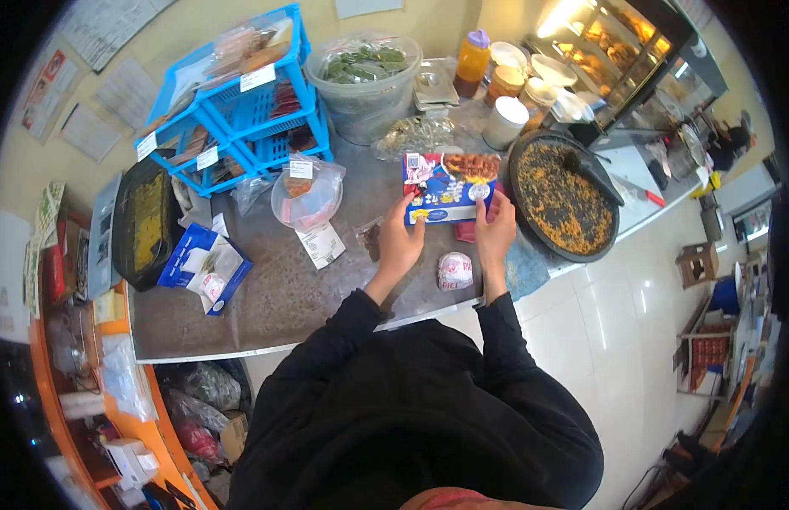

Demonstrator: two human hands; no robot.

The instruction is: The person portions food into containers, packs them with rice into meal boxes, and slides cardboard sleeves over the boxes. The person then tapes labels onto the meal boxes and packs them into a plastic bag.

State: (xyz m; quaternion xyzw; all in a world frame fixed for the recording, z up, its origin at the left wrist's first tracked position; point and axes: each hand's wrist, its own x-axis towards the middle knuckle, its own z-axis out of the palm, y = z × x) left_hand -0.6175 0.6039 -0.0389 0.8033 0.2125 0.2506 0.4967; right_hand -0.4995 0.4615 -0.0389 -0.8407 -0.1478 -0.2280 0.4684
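Note:
Between my two hands I hold a blue printed food carton [451, 207] above the steel worktop. My left hand [402, 239] grips its lower left corner, with the thumb on the front panel. At the lower right corner, my right hand [494, 226] grips it the same way. A paper-wrapped rice portion [455, 271] lies just below, near the worktop's front edge. Beside my left wrist is a clear sachet with dark contents [370, 241], partly covered by the hand. Something red [464, 232] shows behind my right hand. Farther left, an open blue carton [206, 271] contains another wrapped portion.
A large stone mortar [557, 204] with orange crumbs stands right, its pestle resting inside. Blue stacked baskets [254, 124], a plastic tub of green leaves [362, 105] and sauce bottles line the back. A printed slip [321, 245] lies near a clear plastic bowl [307, 207].

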